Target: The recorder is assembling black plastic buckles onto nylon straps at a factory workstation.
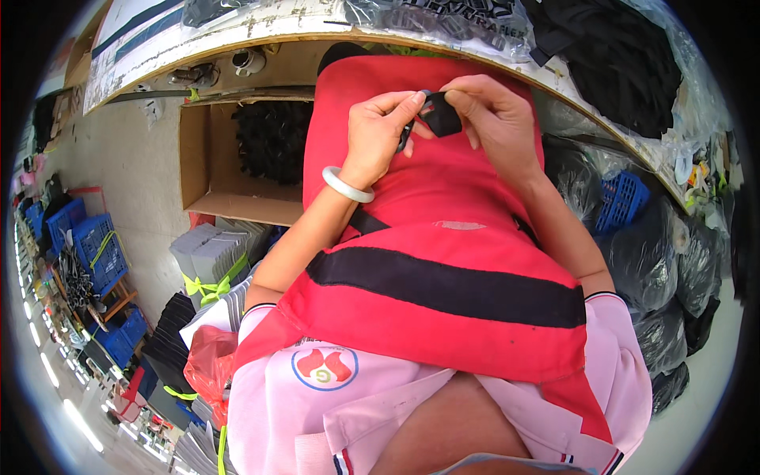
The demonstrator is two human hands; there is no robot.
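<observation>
Above the red apron (427,190) on my lap, both my hands are closed around a small black strap piece (442,115). My left hand (376,134), with a pale bangle (347,184) at its wrist, pinches its left end between thumb and forefinger. At that end, a narrow black part (405,136) shows among the fingers; whether it is a buckle I cannot tell. My right hand (497,119) grips the upper right edge of the piece with thumb and fingertips. The dark flap hangs between the two hands.
Beyond my lap curves a worn worktable (309,30), with a heap of black fabric (609,63) on its right. An open cardboard box (237,207) of black pieces stands at left, near tied grey stacks (210,253). Black plastic bags (645,253) and a blue basket (621,199) are at right.
</observation>
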